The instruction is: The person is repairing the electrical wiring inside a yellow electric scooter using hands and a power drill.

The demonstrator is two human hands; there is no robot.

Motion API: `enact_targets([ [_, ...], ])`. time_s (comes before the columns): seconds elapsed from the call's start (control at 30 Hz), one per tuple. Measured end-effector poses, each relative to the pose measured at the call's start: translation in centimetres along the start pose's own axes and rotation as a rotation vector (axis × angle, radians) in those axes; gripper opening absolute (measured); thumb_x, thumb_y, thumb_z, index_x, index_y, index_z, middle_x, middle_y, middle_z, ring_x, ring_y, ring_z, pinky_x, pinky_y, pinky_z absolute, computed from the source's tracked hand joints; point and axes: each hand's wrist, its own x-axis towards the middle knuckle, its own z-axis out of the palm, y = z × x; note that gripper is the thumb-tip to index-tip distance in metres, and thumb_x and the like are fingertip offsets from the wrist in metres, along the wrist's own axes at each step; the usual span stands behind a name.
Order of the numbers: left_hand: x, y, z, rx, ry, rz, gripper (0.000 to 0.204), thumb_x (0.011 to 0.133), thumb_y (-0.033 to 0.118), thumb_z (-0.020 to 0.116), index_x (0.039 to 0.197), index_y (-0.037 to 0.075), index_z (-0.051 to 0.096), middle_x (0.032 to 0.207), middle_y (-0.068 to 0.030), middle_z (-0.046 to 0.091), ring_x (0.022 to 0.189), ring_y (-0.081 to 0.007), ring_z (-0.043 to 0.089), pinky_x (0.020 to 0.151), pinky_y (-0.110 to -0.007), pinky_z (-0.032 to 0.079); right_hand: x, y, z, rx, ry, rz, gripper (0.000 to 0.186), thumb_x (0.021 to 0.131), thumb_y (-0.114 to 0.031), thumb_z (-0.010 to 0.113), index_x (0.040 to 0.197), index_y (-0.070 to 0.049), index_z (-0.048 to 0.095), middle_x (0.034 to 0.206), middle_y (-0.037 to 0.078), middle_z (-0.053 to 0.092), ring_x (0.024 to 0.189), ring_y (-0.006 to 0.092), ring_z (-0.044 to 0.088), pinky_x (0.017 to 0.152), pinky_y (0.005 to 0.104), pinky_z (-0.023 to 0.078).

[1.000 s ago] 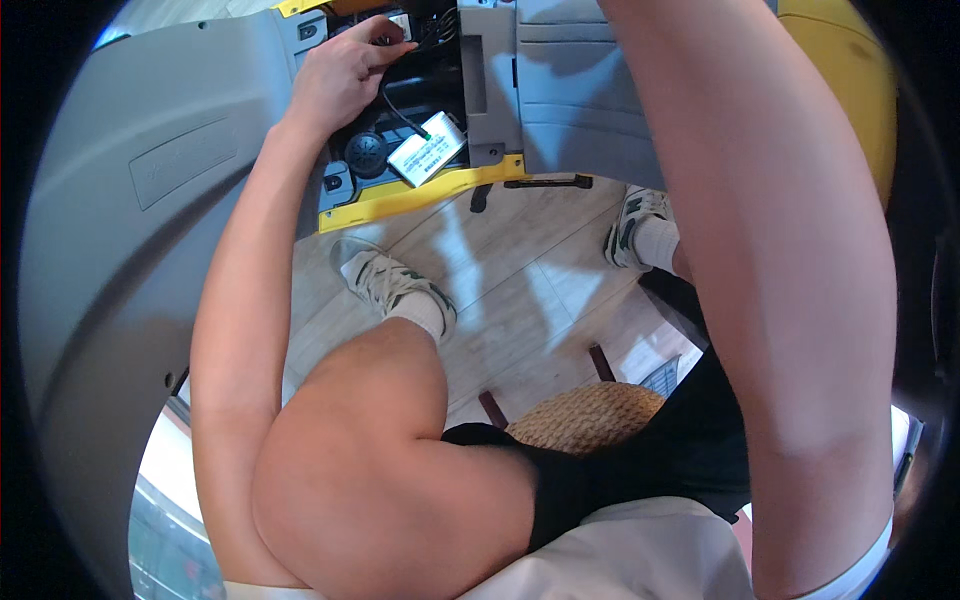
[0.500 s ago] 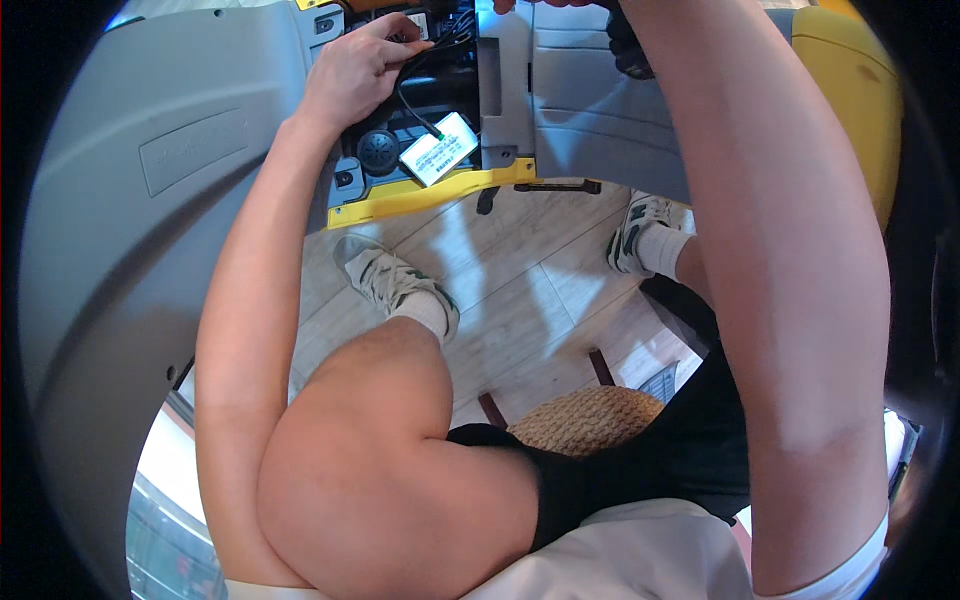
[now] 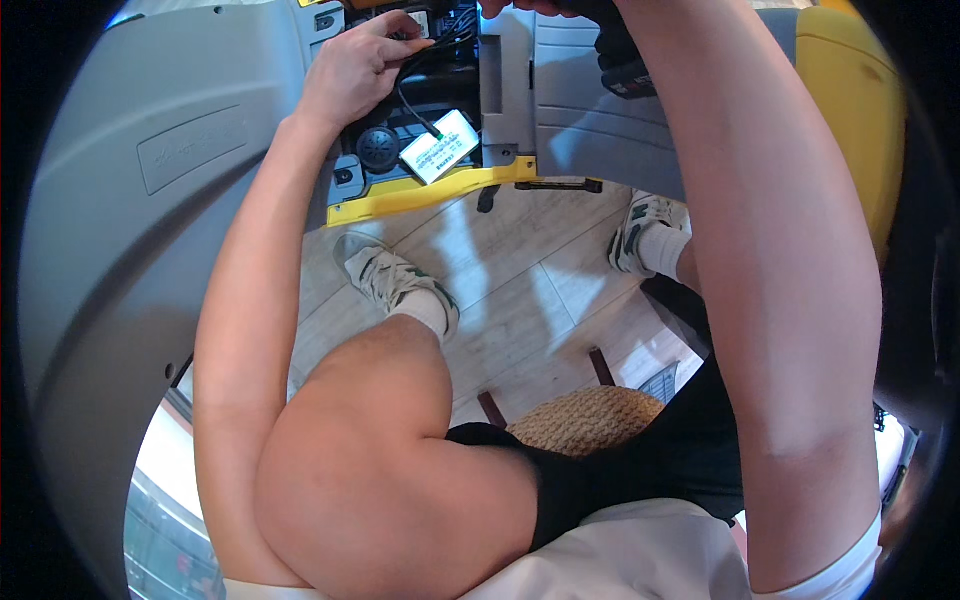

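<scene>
At the top of the head view, my left hand (image 3: 365, 65) reaches into an open compartment in a grey machine body. Its thumb and fingers pinch together at a bundle of black cables (image 3: 455, 32). One cable runs down to a white box-shaped module (image 3: 441, 147) with a printed label, lying tilted at the compartment's front. My right hand (image 3: 535, 7) is cut off by the upper edge, with only curled fingers showing. Beside it a black cordless power tool (image 3: 625, 75) hangs partly behind my right forearm; its front end is out of view. The hand appears closed round it.
A yellow rim strip (image 3: 430, 195) edges the compartment, near a round black grille (image 3: 378, 151). Grey panels (image 3: 190, 150) flank it, with a yellow panel (image 3: 845, 90) at right. Below are my shoes on the wood-look floor (image 3: 520, 270) and a woven stool seat (image 3: 585, 420).
The black power tool has shifted slightly down and left, showing more of its base. My right forearm has moved a little left. My left hand stays at the cables.
</scene>
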Motion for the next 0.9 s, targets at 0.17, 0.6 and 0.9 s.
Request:
enact_targets([
  [0.17, 0.7, 1.2, -1.2, -0.228, 0.04, -0.026, 0.023, 0.085, -0.001, 0.069, 0.104, 0.006, 0.08, 0.106, -0.0152, 0.07, 0.097, -0.0343, 0.07, 0.083, -0.04, 0.056, -0.1, 0.1, 0.2, 0.028, 0.002, -0.009, 0.014, 0.091, -0.019, 0.073, 0.085, -0.005, 0.075, 0.076, 0.01, 0.068, 0.062, 0.0215, 0.059, 0.064, 0.0408, 0.049],
  [0.6, 1.0, 2.1, -2.3, -0.241, 0.098, -0.051, 0.017, 0.086, 0.002, 0.07, 0.1, 0.004, 0.078, 0.1, -0.0143, 0.068, 0.094, -0.033, 0.07, 0.081, -0.04, 0.056, -0.3, -0.1, 0.6, 0.061, 0.006, -0.013, 0.015, 0.092, -0.018, 0.072, 0.089, -0.004, 0.075, 0.076, 0.011, 0.068, 0.062, 0.0213, 0.06, 0.063, 0.0406, 0.048],
  [0.9, 0.9, 1.9, -2.2, -0.248, 0.089, -0.065, 0.02, 0.084, 0.0, 0.069, 0.102, 0.002, 0.077, 0.101, -0.0148, 0.067, 0.096, -0.0333, 0.069, 0.083, -0.04, 0.056, -1.9, -1.3, 2.0, 0.0, 0.068, 0.097, 0.017, 0.094, -0.016, 0.07, 0.094, 0.0, 0.075, 0.074, 0.011, 0.067, 0.061, 0.021, 0.06, 0.061, 0.0395, 0.048],
])
